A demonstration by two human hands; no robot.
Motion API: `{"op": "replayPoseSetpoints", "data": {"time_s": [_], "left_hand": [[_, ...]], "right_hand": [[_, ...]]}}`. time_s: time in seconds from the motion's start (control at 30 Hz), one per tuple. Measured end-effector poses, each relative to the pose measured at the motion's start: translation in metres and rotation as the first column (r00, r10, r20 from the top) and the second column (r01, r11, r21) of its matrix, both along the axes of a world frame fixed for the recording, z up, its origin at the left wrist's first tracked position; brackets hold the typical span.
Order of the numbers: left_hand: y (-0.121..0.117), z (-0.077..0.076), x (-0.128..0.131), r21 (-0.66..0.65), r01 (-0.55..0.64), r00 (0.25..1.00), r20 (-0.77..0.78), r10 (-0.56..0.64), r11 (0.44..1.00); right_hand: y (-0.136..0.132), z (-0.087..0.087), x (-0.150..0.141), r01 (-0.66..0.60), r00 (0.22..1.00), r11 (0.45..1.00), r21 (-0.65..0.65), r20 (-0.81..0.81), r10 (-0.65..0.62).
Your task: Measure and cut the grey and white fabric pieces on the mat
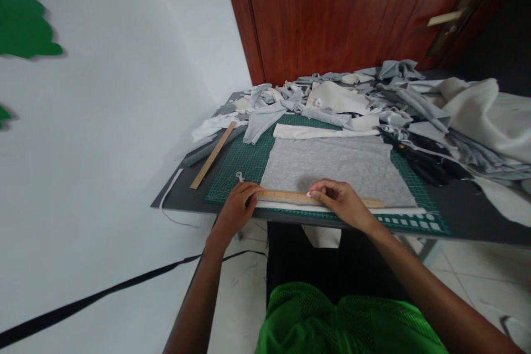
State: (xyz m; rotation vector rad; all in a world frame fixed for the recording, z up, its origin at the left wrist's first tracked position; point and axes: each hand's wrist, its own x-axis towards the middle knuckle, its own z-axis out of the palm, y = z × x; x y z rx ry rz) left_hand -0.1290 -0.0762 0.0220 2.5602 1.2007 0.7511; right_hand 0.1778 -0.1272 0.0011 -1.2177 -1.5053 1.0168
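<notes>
A piece of grey fabric (332, 163) lies flat on the green cutting mat (238, 163), with a white strip along its far edge and another along its near edge. Across the near part of the fabric lies a wooden ruler (286, 196). My left hand (238, 204) is curled over the ruler's left end, its fingertips pressing there. Near the ruler's middle, my right hand (338, 202) pinches a small white piece of tailor's chalk (309, 194) at the ruler's far edge. The right end of the ruler shows beyond my right wrist.
A second wooden ruler (213, 156) lies slanted at the left. Heaped fabric scraps (286, 99) line the back of the dark table (477, 210). Black-handled scissors (423, 166) lie right of the fabric. A small metal piece (239, 176) sits beyond my left hand.
</notes>
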Motion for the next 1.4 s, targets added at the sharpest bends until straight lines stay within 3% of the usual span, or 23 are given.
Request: {"op": "replayPoseSetpoints", "data": {"time_s": [0.17,0.33,0.4,0.63,0.83,0.97,1.2,1.4], "left_hand": [[0.016,0.015,0.004,-0.076,0.052,0.994,-0.089,-0.059,0.996],[0.046,0.027,0.011,-0.232,0.273,0.942,-0.133,-0.308,0.934],[0.055,0.026,0.011,-0.276,0.311,0.928,-0.118,-0.353,0.909],[0.066,0.004,0.0,-0.277,0.343,0.934,-0.003,-0.358,0.897],[0.067,-0.012,-0.005,-0.191,0.387,0.922,0.101,-0.374,0.902],[0.066,-0.013,-0.004,-0.167,0.389,0.92,0.115,-0.374,0.906],[0.07,-0.01,-0.004,-0.204,0.397,0.918,0.079,-0.389,0.895],[0.073,-0.005,-0.003,-0.253,0.414,0.909,0.07,-0.411,0.874]], "right_hand": [[0.001,0.0,-0.002,0.021,1.0,1.0,0.012,-0.006,-0.021],[0.001,0.002,-0.003,0.026,1.0,0.999,0.018,0.0,-0.026],[0.001,0.002,-0.003,0.031,0.999,0.999,0.033,-0.008,-0.031],[0.0,0.0,-0.004,0.089,0.996,0.989,0.118,-0.022,-0.087],[-0.014,0.003,-0.004,0.074,0.991,0.969,0.236,0.088,-0.097],[-0.031,0.001,0.001,0.029,0.979,0.963,0.267,0.186,-0.081],[-0.037,-0.003,0.005,0.208,0.955,0.952,0.225,0.165,-0.248],[-0.035,0.001,-0.01,0.2,0.946,0.949,0.243,0.205,-0.252]]}}
